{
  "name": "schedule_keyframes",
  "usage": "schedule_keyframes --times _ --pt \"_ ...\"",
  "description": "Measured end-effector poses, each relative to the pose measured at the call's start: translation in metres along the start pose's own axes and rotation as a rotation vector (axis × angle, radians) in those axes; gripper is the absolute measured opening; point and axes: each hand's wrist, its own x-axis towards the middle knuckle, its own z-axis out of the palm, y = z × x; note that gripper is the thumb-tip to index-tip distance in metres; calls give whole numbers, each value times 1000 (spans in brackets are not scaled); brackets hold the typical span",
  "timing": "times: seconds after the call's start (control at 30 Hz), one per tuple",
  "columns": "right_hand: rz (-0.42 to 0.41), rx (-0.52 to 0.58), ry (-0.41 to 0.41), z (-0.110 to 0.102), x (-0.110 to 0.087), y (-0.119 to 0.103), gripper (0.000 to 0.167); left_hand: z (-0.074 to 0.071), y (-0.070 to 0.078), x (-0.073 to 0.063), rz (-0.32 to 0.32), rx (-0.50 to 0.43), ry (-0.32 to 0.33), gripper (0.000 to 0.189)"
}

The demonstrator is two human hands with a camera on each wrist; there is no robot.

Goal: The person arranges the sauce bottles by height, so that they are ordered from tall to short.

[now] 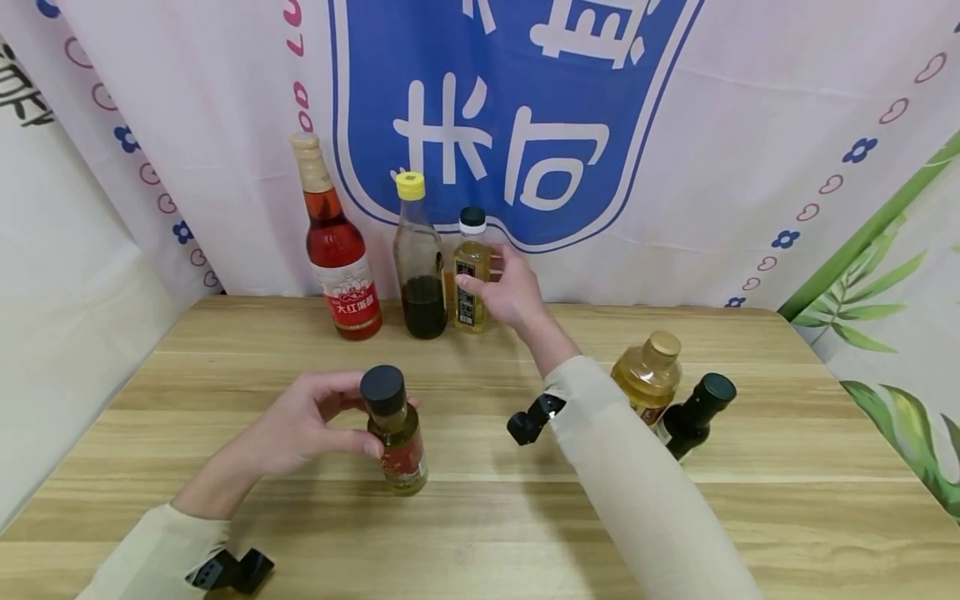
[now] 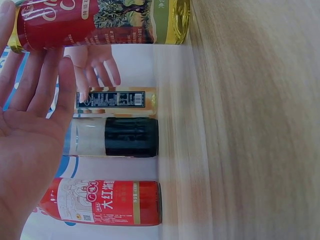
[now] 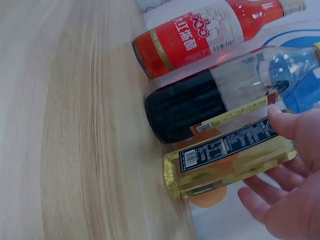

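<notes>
My left hand (image 1: 303, 425) holds a small red-labelled oil bottle (image 1: 403, 454) with a black cap, thumb on the near side and fingers behind. In the left wrist view that bottle (image 2: 105, 22) crosses the top, its gold base close to the table. Farther back, my right hand (image 1: 512, 287) holds a slim bottle of yellow oil (image 1: 471, 279) with a dark cap, thumb on its side. The right wrist view shows its black label (image 3: 227, 145) and some fingers spread off the glass. Left of it stand a yellow-capped bottle of dark liquid (image 1: 423, 304) and a red vinegar bottle (image 1: 345, 275).
At the right, a gold-capped oil bottle (image 1: 648, 375) and a dark green bottle (image 1: 693, 417) stand close together, partly behind my right sleeve (image 1: 637, 475). A printed curtain (image 1: 697, 192) hangs along the back edge of the wooden table (image 1: 480, 542).
</notes>
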Motion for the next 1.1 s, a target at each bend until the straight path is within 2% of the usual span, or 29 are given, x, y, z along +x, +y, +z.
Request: schedule_keyframes --times 0.23,0.37,0.5,0.63,0.8,0.97,1.1 --pt "32 10 72 -9 -16 -15 73 0 0 0 -17 4 3 51" --pt "8 12 100 -20 -32 -32 71 1 0 0 -10 4 4 51" --pt "-32 -2 93 -38 -52 -52 72 1 1 0 -8 2 5 51" --pt "-73 -16 101 -60 -71 -69 72 0 1 -1 -2 5 6 52" --pt "-110 -40 83 -96 -92 -77 72 0 0 -1 0 16 13 52" --pt "-106 -89 10 -135 -112 -74 74 1 0 -1 -21 24 23 49" --pt "-131 -135 -47 -163 -117 -61 68 1 0 0 -24 28 24 49"
